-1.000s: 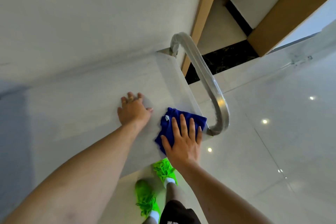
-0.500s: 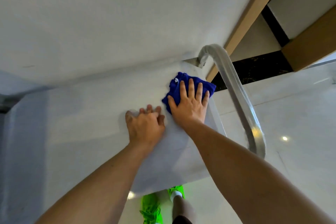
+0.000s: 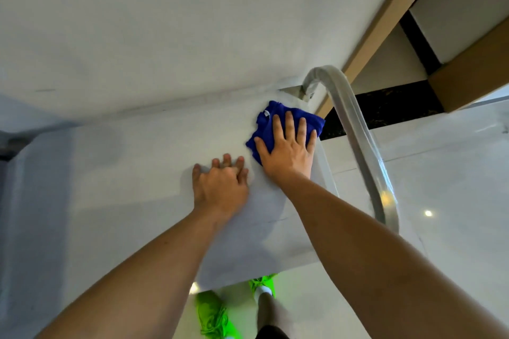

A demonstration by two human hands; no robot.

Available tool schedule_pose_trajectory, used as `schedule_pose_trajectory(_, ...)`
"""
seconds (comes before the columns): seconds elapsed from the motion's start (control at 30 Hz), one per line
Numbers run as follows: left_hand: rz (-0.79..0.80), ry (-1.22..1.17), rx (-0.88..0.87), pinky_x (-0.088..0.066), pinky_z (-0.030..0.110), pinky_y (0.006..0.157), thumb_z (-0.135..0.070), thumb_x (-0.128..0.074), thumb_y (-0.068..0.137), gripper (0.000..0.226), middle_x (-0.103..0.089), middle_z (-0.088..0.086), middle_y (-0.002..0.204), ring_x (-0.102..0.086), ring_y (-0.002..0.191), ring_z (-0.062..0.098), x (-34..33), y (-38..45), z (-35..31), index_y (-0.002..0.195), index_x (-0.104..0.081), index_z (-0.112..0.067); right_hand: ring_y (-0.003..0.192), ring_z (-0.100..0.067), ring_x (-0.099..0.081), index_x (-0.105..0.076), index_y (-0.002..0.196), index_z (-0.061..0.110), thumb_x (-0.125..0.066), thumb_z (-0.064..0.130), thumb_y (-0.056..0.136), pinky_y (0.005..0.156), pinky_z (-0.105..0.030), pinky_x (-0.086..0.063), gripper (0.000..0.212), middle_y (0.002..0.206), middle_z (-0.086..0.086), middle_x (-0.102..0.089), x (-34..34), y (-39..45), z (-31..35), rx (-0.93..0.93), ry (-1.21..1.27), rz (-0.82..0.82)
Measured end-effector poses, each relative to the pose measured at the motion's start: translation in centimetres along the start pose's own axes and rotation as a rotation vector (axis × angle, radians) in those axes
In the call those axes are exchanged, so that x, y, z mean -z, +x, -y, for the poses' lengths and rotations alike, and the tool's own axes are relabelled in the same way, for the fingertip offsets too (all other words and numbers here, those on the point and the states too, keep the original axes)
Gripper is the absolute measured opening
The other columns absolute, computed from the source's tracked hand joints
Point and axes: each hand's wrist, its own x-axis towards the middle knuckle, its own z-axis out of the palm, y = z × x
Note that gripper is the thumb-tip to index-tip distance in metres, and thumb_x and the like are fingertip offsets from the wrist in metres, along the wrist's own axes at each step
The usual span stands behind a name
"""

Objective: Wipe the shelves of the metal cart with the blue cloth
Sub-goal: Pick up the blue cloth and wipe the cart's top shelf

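The metal cart's top shelf (image 3: 132, 173) fills the middle of the head view, pale and matt. A crumpled blue cloth (image 3: 265, 121) lies at its far right corner, close to the base of the curved steel handle (image 3: 355, 132). My right hand (image 3: 289, 150) presses flat on the cloth with straight, spread fingers. My left hand (image 3: 220, 184) rests on the bare shelf just left of it, fingers bent at the tips and holding nothing.
A white wall (image 3: 165, 22) rises right behind the cart. A wood-trimmed opening (image 3: 385, 19) stands at the upper right. Glossy white floor tiles (image 3: 446, 201) spread on the right. Green shoes (image 3: 213, 316) show below the shelf's near edge.
My right hand has slid the cloth from the near right edge toward the far corner by the handle base. The left hand stayed planted on the shelf.
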Motion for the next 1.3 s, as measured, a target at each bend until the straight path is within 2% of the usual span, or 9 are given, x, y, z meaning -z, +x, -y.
schedule_pose_trajectory(0.17,0.047,-0.03,-0.062,-0.029,0.056,0.108,-0.049,-0.013,0.1,0.056,-0.024,0.001,0.162,-0.032,0.141,0.026,1.1,-0.1,0.4,0.152,-0.025,-0.033,0.153,-0.025,0.008,-0.013,0.159,0.032,-0.014,0.074,0.095,0.12,-0.052,0.011,0.077,0.168,0.002,-0.006,-0.8,-9.3,-1.8,-0.048,0.016,-0.002)
schedule_pose_trajectory(0.3,0.236,-0.24,-0.055,-0.007,0.056,0.118,-0.05,-0.016,0.103,0.056,0.004,0.001,0.166,0.001,0.151,0.026,1.3,-0.3,0.8,0.156,-0.013,-0.033,0.153,-0.029,-0.001,-0.019,0.159,0.032,-0.018,0.073,0.095,0.121,-0.054,0.004,0.076,0.167,0.001,-0.013,-2.0,-16.1,-1.3,-0.134,-0.008,0.026)
schedule_pose_trajectory(0.37,0.266,-0.394,-0.057,-0.005,0.051,0.12,-0.05,-0.019,0.103,0.055,0.001,-0.001,0.166,0.003,0.151,0.024,1.8,-0.6,1.7,0.156,-0.017,-0.034,0.153,-0.031,-0.002,-0.019,0.158,0.031,-0.017,0.072,0.094,0.12,-0.056,0.003,0.076,0.167,-0.001,-0.012,-2.7,-18.3,0.4,-0.144,-0.022,0.058)
schedule_pose_trajectory(0.5,0.05,-0.502,-0.06,-0.022,0.042,0.116,-0.052,-0.027,0.102,0.056,-0.027,-0.001,0.161,-0.02,0.148,0.022,1.8,-2.9,4.9,0.154,-0.027,-0.03,0.153,-0.031,0.002,-0.013,0.158,0.03,-0.01,0.072,0.095,0.12,-0.057,0.002,0.076,0.166,-0.001,-0.005,-4.2,-20.4,5.3,-0.03,-0.03,0.084)
schedule_pose_trajectory(0.7,-0.251,-0.575,0.127,-0.025,0.038,0.115,-0.056,-0.038,0.097,0.061,-0.04,0.001,0.155,-0.029,0.144,0.023,-1.4,-8.7,13.5,0.15,-0.038,-0.025,0.152,-0.032,0.011,0.0,0.158,0.029,-0.006,0.071,0.096,0.119,-0.06,0.006,0.075,0.166,-0.002,0.005,-6.4,-21.7,13.7,0.254,-0.073,0.176)
schedule_pose_trajectory(0.83,-0.303,-0.582,0.285,-0.017,0.042,0.118,-0.062,-0.04,0.095,0.066,-0.033,0.001,0.159,-0.02,0.149,0.025,-3.4,-13.6,20.9,0.151,-0.034,-0.028,0.152,-0.034,0.013,-0.002,0.16,0.027,-0.011,0.069,0.094,0.118,-0.06,0.008,0.078,0.168,-0.005,0.004,-7.5,-23.1,20.3,0.432,-0.095,0.232)
schedule_pose_trajectory(1.0,-0.389,-0.622,0.521,-0.018,0.044,0.121,-0.06,-0.041,0.096,0.063,-0.029,-0.001,0.16,-0.018,0.149,0.022,-4.8,-18.6,28.9,0.151,-0.035,-0.029,0.152,-0.037,0.01,-0.006,0.16,0.027,-0.015,0.065,0.094,0.117,-0.061,0.007,0.076,0.168,-0.007,0.0,-8.9,-25.5,28.3,0.647,-0.118,0.282)
schedule_pose_trajectory(1.13,-0.519,-0.647,0.531,-0.027,0.048,0.117,-0.049,-0.051,0.097,0.058,-0.044,0.007,0.153,-0.032,0.144,0.026,-5.5,-21.4,31.9,0.147,-0.045,-0.02,0.151,-0.037,0.016,0.0,0.16,0.029,-0.03,0.064,0.095,0.116,-0.061,0.013,0.08,0.168,-0.006,0.006,-10.2,-25.6,33.4,0.754,-0.132,0.314)
schedule_pose_trajectory(1.3,-0.496,-0.644,0.552,-0.024,0.047,0.119,-0.06,-0.036,0.094,0.067,-0.037,0.002,0.157,-0.025,0.147,0.021,-5.9,-21.2,31.7,0.152,-0.036,-0.025,0.151,-0.034,0.017,0.006,0.158,0.029,-0.02,0.064,0.097,0.117,-0.06,0.011,0.075,0.168,-0.004,0.01,-11.4,-21.7,37.0,0.817,-0.167,0.293)
